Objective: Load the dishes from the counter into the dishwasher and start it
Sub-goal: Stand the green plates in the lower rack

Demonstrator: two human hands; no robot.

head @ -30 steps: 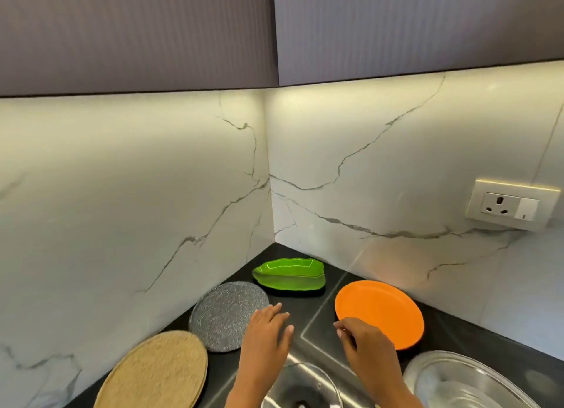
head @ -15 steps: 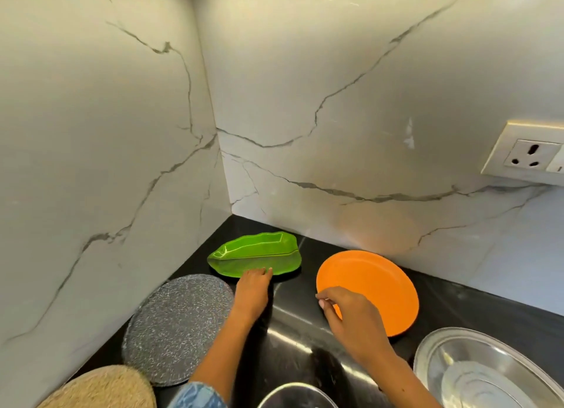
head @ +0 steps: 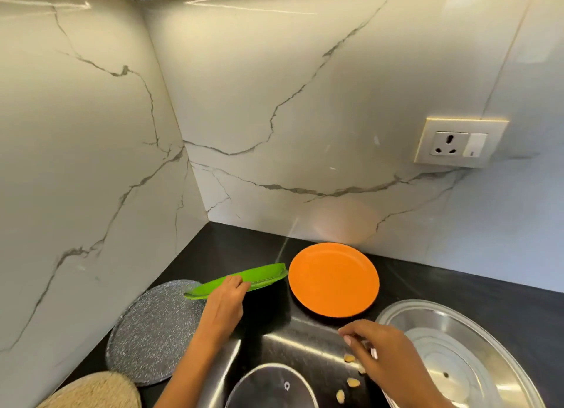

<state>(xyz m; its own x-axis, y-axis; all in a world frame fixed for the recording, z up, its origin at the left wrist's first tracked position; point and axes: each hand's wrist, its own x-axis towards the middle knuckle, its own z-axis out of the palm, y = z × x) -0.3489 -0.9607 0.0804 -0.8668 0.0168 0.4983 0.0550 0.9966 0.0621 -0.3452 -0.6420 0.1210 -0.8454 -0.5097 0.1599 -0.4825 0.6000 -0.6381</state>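
My left hand [head: 225, 303] grips the near edge of a green leaf-shaped dish [head: 262, 278] and holds it tilted, lifted off the black counter [head: 238, 242]. To its right an orange round plate [head: 333, 279] lies flat near the back wall. My right hand [head: 378, 346] hovers over the counter below the orange plate, fingers loosely curled and holding nothing. A large steel plate [head: 476, 325] sits at the lower right, and a glass lid [head: 268, 386] lies at the bottom centre.
A speckled grey round mat [head: 152, 331] and a beige woven mat [head: 91, 392] lie at the left. Marble walls meet in a corner behind the counter. A wall socket [head: 457, 142] is on the right wall. Several small pale scraps [head: 351, 383] lie on the counter.
My left hand has taken hold of the green dish and tipped it up off the counter toward me. My right hand has drawn back from the orange plate. The view has shifted.
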